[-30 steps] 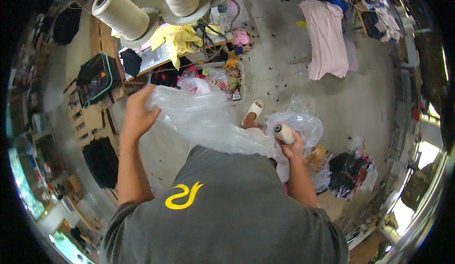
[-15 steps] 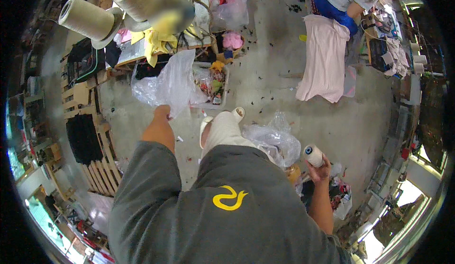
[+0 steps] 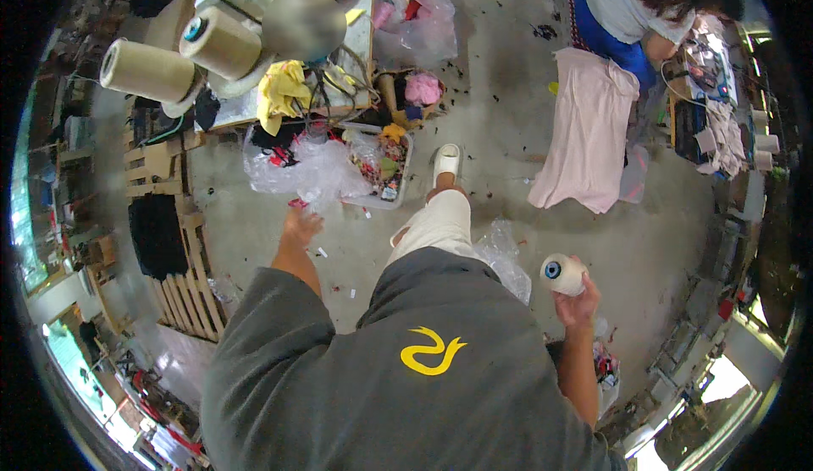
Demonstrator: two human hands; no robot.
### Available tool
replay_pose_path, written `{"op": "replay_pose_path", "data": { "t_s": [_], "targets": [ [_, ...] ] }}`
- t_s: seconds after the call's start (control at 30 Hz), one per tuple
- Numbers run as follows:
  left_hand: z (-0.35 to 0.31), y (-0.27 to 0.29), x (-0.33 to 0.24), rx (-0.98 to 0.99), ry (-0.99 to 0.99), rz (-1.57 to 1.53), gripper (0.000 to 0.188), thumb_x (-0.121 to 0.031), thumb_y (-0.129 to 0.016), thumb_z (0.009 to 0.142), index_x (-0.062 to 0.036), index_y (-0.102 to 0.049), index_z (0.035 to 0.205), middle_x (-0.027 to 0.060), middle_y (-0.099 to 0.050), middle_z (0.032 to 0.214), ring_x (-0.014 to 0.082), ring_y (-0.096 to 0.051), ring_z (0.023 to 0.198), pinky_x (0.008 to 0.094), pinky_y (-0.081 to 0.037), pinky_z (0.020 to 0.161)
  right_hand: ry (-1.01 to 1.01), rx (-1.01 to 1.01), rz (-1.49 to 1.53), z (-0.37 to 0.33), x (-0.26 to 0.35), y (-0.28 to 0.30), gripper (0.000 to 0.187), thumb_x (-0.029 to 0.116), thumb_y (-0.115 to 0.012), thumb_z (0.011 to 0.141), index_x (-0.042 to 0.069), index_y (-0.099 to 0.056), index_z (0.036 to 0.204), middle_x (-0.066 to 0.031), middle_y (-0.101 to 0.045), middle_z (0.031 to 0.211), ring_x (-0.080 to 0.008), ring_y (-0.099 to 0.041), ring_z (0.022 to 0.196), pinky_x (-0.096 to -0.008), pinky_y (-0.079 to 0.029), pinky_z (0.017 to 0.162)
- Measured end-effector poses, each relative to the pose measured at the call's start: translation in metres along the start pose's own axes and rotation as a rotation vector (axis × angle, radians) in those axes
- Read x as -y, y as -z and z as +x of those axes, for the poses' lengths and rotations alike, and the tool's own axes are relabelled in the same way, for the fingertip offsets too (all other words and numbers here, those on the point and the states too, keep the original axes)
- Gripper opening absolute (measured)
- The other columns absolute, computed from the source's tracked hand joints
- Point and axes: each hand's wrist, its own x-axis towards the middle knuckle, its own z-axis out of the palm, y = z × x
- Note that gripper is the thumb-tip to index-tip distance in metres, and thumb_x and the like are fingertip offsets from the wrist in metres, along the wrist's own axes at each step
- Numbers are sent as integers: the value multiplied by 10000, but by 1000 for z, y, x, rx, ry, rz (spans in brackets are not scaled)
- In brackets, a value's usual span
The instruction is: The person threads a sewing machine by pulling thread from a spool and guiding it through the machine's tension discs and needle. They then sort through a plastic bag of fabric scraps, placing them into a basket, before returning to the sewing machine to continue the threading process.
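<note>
My right hand (image 3: 577, 303) is closed around a cream yarn cone (image 3: 572, 278), whose blue and dark core end faces up and to the left. My left hand (image 3: 300, 229) is held low over the floor, slightly blurred, its fingers loosely apart with nothing seen in them. Just beyond it a clear plastic bag (image 3: 318, 170) with red and dark pieces in it sags against a plastic bin (image 3: 405, 166) of colourful scraps. Whether my fingertips touch the bag's edge cannot be made out.
Large yarn cones (image 3: 146, 71) stand over a worktable (image 3: 233, 114) with yellow fabric (image 3: 285, 94). A co-worker (image 3: 644, 14) sits at the far right near draped pink cloth (image 3: 586, 132). Wooden pallets (image 3: 188, 306) lie left. Another clear plastic bag (image 3: 506, 255) rests by my leg.
My left hand has let go of the clear bag, which has dropped and spread beside the bin. I have stepped forward with one foot; the right hand still holds the yarn cone.
</note>
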Motion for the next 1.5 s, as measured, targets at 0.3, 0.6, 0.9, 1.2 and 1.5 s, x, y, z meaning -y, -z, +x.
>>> {"op": "replay_pose_path", "data": {
  "t_s": [0.3, 0.6, 0.9, 1.2, 1.5],
  "targets": [
    [-67, -149, 51, 172, 131, 1490, 625, -547, -456, 992, -133, -449, 1460, 132, -604, 1335, 329, -621, 1100, 515, -447, 975, -198, 311, -28, 146, 72, -88, 515, 276, -586, 935, 45, -474, 1381, -136, -574, 1337, -323, -553, 1251, -523, -469, 1039],
    [-263, -451, -27, 838, -398, 894, 724, -457, -580, 1001, -114, -261, 1552, 124, -464, 1425, 278, -573, 1229, 402, -489, 990, -165, 618, -300, 246, 95, -269, 356, 253, -582, 992, 141, -499, 1319, -95, -561, 1295, -264, -552, 1195, -492, -494, 964],
    [-289, -556, -55, 549, -705, 429, 786, -268, -770, 892, -91, -316, 1508, 115, -516, 1348, 211, -588, 1136, 345, -523, 923, -389, 786, -562, 340, 131, -362, 315, 285, -557, 1028, 148, -487, 1303, -71, -575, 1235, -210, -591, 1089, -382, -523, 900],
    [-331, -618, -99, 305, -1228, 96, 863, 4, -843, 718, -52, -390, 1450, 84, -550, 1329, 214, -549, 1240, 350, -460, 1056, -193, 1377, -971, 389, 196, -486, 794, 48, -837, 764, 149, -392, 1413, -51, -537, 1300, -189, -510, 1241, -344, -450, 1024],
    [-339, -587, -93, 664, -910, -486, 896, -91, -840, 787, -71, -326, 1521, 60, -537, 1395, 202, -515, 1305, 382, -443, 1084, 615, 1558, -967, 353, 150, -485, 779, -32, -872, 630, 117, -451, 1268, -123, -471, 1354, -288, -498, 1295, -427, -453, 1066]
  ]
}}
